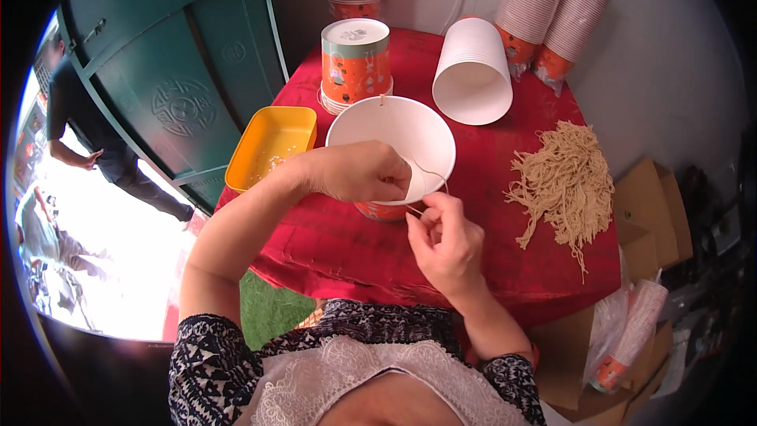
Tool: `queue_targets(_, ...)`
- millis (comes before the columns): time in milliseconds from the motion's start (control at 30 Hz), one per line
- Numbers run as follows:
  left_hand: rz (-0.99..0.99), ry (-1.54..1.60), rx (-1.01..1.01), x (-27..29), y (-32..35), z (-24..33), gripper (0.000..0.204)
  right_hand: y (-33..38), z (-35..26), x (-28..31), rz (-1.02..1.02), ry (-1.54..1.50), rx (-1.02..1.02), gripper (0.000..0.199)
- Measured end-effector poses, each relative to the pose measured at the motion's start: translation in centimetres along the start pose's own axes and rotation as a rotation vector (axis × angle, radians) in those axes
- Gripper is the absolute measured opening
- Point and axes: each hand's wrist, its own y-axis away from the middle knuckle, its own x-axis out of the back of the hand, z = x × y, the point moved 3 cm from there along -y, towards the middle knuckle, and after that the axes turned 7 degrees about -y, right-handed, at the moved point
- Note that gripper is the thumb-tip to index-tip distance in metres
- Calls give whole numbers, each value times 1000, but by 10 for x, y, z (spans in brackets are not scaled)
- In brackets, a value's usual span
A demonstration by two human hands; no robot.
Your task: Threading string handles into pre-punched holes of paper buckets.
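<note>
A white-lined paper bucket [430, 130] with an orange outside stands upright at the table's near middle. My left hand [359, 171] reaches over its opening, fingers closed on a thin beige cord [430, 172] close to the near rim; the fingertips are partly hidden. From there the cord curves inside the bucket toward the rim. Just outside the near right rim, my right hand [451, 241] pinches the cord between thumb and fingers. A small bit of cord shows at the bucket's far rim.
A yellow tray [310, 122] with small white bits stands left. Behind are upturned orange buckets [355, 71] and a white bucket stack [473, 71] on its side. Loose beige cords [566, 185] lie right on the red-covered table [331, 260]. Cardboard boxes [654, 213] stand lower right; a person [87, 122] is outside.
</note>
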Motion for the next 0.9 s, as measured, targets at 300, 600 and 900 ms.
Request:
queue_targets(300, 146, -96, -36, -18, 11, 22, 12, -36, -5, 39, -470, 418, 328, 11)
queue_targets(600, 465, -610, -33, -25, -1, 35, 6, -45, 22, 36, -292, 569, 764, 3)
queue_targets(900, 566, -907, 93, -71, -41, -1, 9, -36, 81, 11, -239, 659, 842, 10)
